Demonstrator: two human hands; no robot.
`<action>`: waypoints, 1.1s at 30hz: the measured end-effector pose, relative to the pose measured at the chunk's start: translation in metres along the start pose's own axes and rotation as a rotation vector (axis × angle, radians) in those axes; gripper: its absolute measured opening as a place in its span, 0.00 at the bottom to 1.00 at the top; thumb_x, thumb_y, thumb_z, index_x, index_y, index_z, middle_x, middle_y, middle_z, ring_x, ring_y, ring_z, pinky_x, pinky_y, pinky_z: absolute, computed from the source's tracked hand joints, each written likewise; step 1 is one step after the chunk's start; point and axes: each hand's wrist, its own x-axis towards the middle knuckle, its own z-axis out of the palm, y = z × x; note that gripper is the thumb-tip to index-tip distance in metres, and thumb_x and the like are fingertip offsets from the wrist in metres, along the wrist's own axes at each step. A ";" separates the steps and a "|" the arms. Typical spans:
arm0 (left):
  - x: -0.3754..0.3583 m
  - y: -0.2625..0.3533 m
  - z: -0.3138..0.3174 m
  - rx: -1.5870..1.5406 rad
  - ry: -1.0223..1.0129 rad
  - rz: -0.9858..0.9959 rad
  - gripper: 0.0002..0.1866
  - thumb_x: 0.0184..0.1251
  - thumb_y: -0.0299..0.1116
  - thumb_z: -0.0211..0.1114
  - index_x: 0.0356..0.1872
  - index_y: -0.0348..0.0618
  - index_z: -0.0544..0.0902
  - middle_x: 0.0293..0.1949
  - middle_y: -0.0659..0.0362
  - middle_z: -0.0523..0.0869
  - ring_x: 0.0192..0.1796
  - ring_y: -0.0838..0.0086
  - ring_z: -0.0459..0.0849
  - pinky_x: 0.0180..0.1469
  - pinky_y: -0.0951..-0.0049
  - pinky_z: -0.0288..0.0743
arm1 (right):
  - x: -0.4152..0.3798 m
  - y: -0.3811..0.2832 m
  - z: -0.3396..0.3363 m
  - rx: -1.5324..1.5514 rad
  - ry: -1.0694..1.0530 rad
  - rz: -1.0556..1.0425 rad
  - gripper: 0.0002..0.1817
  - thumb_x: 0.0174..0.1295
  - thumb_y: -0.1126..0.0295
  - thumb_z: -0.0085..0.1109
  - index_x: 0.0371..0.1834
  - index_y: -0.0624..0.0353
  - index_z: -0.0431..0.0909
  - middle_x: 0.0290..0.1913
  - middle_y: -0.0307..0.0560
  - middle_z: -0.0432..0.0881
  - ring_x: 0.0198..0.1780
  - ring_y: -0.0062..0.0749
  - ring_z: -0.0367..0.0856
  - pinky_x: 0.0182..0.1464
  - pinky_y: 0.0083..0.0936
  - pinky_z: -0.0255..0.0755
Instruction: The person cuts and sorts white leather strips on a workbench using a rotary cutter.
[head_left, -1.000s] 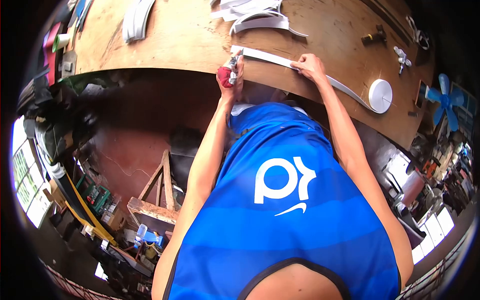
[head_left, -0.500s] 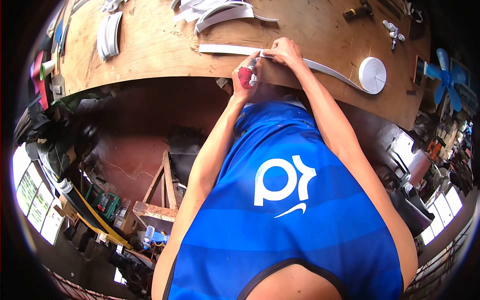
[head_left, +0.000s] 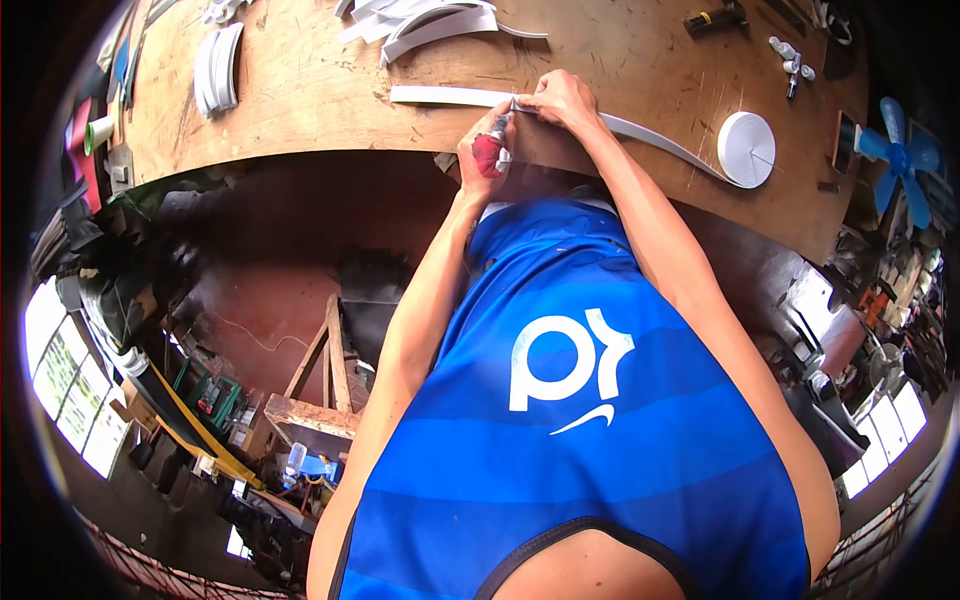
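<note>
A long white strip (head_left: 450, 96) lies along the near edge of the table and runs right to a flat coil (head_left: 747, 150) of the same material. My left hand (head_left: 470, 166) is closed around a small tool (head_left: 488, 154) with a red part, its narrow dark end at the strip. Fingers hide much of the tool, so I cannot tell its kind. Just right of it, my right hand (head_left: 562, 98) pinches the strip between thumb and fingers. Both hands are close together, fingertips almost meeting at the strip.
Curved white pieces (head_left: 440, 35) are heaped at the back of the wooden table (head_left: 310, 100), with another stack (head_left: 217, 70) to the left. A black-handled tool (head_left: 716, 18) and small white fittings (head_left: 792, 62) lie at the back right. A blue fan (head_left: 900, 155) stands beyond the right edge.
My two hands have shifted slightly to the left in view, together with the strip. The narrow end of the left hand's tool now shows at the strip.
</note>
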 end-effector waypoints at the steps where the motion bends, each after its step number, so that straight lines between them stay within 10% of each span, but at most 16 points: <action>1: 0.000 0.000 0.000 0.020 -0.007 0.018 0.13 0.69 0.33 0.60 0.52 0.41 0.82 0.46 0.49 0.86 0.49 0.58 0.86 0.51 0.66 0.79 | 0.000 0.000 0.000 0.001 -0.002 -0.002 0.18 0.43 0.48 0.70 0.20 0.51 0.85 0.20 0.42 0.85 0.30 0.36 0.86 0.39 0.34 0.78; 33: -0.004 -0.010 0.009 0.130 0.064 0.023 0.15 0.68 0.34 0.62 0.54 0.46 0.82 0.47 0.51 0.86 0.50 0.59 0.86 0.52 0.66 0.78 | 0.000 0.005 0.004 0.048 0.013 -0.030 0.16 0.44 0.49 0.71 0.20 0.49 0.85 0.21 0.40 0.85 0.28 0.34 0.85 0.37 0.33 0.79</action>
